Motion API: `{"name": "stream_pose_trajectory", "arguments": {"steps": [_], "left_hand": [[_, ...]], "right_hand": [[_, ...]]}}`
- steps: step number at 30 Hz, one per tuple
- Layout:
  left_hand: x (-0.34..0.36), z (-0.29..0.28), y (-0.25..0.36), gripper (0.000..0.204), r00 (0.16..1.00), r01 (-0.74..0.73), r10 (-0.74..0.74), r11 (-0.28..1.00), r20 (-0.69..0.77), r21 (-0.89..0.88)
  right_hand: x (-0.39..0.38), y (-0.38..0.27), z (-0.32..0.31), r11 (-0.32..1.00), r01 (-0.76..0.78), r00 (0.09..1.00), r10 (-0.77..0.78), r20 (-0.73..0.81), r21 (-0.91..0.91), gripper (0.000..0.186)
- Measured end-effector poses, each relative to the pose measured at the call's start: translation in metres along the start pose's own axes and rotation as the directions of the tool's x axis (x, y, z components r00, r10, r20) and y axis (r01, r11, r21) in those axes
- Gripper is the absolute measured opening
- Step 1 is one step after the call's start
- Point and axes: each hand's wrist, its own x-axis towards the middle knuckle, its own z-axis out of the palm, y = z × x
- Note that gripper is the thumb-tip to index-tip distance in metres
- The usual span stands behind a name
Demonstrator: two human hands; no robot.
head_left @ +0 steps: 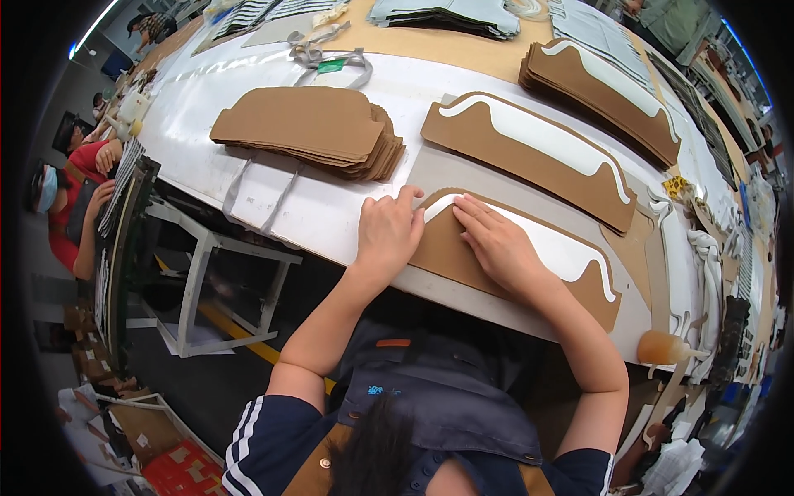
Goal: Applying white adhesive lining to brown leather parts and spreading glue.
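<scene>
A brown cardboard-like cut piece [451, 256] with a white wavy strip [562, 248] on it lies at the near edge of the white table [331, 211]. My left hand [387, 231] presses flat on the piece's left end, fingers at the strip's tip. My right hand [496, 244] lies flat on the piece beside it, fingers pointing toward the strip's left end. Neither hand grips anything. A second brown piece with a white strip [529, 153] lies just beyond.
A stack of plain brown pieces [310, 128] sits to the left, another stack with white strips [608, 87] at the far right. A glue bottle [666, 347] lies by the right edge. Grey straps [331, 62] lie farther back. A person in red [78, 198] sits at left.
</scene>
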Motion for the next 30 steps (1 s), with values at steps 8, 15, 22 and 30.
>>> {"name": "stream_pose_trajectory", "arguments": {"steps": [8, 15, 22, 30], "left_hand": [[-0.009, -0.001, -0.002, 0.026, 0.998, -0.007, 0.006, 1.0, -0.062, -0.007], [-0.045, -0.018, -0.007, 0.037, 0.99, -0.069, 0.071, 0.997, -0.125, 0.02], [-0.062, -0.017, -0.003, 0.046, 0.992, -0.102, 0.108, 0.99, -0.059, 0.096], [-0.063, -0.015, -0.005, 0.046, 0.993, -0.093, 0.102, 0.989, -0.068, 0.116]], "right_hand": [[0.01, -0.007, 0.008, 0.996, 0.051, 0.998, -0.053, 0.028, 0.07, 0.04], [0.015, -0.014, 0.009, 0.998, 0.067, 0.998, -0.067, 0.018, 0.004, 0.039], [0.016, -0.019, 0.015, 0.997, 0.066, 0.997, -0.068, -0.043, -0.05, 0.036], [0.016, -0.02, 0.017, 0.997, 0.058, 0.997, -0.061, -0.057, -0.052, 0.037]]}}
